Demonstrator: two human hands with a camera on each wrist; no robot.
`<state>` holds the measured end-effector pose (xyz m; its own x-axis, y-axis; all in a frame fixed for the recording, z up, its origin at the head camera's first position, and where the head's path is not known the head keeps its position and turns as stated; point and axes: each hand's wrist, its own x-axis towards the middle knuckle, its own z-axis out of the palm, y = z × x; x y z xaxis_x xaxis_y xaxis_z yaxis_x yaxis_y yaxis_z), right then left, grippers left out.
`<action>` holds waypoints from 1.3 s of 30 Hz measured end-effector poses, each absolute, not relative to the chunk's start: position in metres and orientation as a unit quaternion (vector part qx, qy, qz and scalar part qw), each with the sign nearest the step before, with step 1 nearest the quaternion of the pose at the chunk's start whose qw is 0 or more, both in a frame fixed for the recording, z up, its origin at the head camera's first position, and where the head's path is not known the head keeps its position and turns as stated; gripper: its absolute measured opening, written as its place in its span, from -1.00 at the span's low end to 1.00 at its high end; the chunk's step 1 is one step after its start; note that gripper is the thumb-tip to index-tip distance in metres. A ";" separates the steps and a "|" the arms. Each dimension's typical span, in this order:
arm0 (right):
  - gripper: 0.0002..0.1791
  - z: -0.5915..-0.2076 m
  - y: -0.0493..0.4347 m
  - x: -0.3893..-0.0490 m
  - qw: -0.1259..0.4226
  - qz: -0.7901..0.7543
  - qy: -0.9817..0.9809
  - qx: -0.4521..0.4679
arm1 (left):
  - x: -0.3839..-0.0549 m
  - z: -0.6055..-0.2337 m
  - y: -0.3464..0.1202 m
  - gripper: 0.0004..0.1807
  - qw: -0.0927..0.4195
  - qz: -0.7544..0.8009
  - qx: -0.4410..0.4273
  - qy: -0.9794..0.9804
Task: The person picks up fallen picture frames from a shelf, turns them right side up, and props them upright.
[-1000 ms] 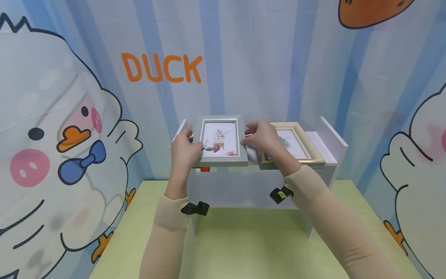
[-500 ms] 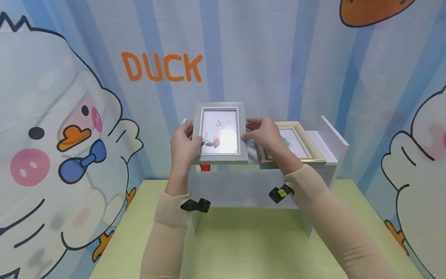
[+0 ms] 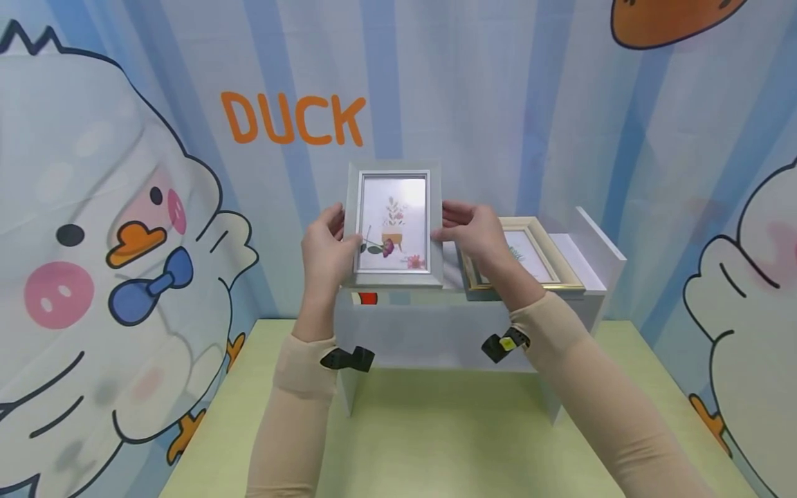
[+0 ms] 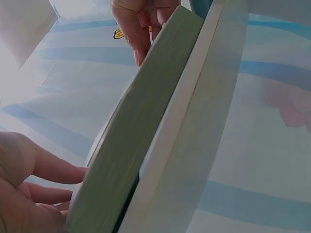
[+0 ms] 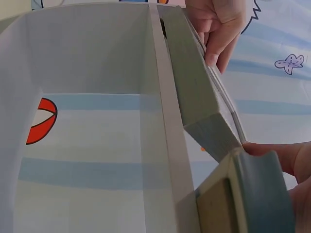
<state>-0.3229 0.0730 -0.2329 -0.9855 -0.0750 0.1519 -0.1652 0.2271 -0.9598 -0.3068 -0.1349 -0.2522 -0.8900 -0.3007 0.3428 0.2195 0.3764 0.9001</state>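
Observation:
A grey picture frame (image 3: 351,228) with a flower print stands tilted back above the left part of the white shelf (image 3: 436,339). My left hand (image 3: 325,252) grips its left edge, thumb on the front and fingers behind. At the opposite edge my right hand (image 3: 478,235) pinches the frame the same way. In the left wrist view, the bottom side of the grey frame (image 4: 136,121) is close along the shelf board (image 4: 175,116). Right of it, a cream and gold picture frame (image 3: 554,259) with a leafy print lies face up on the shelf, partly behind my right hand.
The shelf has a raised side panel (image 3: 594,238) at its right end. It stands on a pale green table (image 3: 448,429). Behind hangs a blue striped curtain (image 3: 473,104) with duck drawings. A small camera is strapped to each wrist.
Both hands have raised the far end of the grey frame, so it has gone from lying nearly flat to a steeper tilt. The cream and gold frame has stayed in place.

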 end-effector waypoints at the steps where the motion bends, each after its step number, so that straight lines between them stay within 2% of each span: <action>1: -0.31 -0.232 0.073 -0.323 0.038 0.624 -0.776 0.080 | -0.307 -0.251 -0.136 -0.35 0.235 -0.559 0.024 -0.795; 8: -0.28 -0.230 0.071 -0.322 0.057 0.647 -0.754 0.100 | -0.309 -0.242 -0.141 -0.34 0.235 -0.569 0.014 -0.788; 14: -0.28 -0.230 0.070 -0.323 0.072 0.660 -0.739 0.117 | -0.309 -0.237 -0.147 -0.41 0.239 -0.568 -0.005 -0.788; 23: -0.32 -0.234 0.068 -0.324 0.122 0.668 -0.722 0.130 | -0.309 -0.236 -0.152 -0.55 0.227 -0.536 -0.015 -0.813; 39: -0.38 -0.241 0.063 -0.323 0.186 0.676 -0.696 0.154 | -0.308 -0.235 -0.154 -0.59 0.206 -0.501 -0.015 -0.840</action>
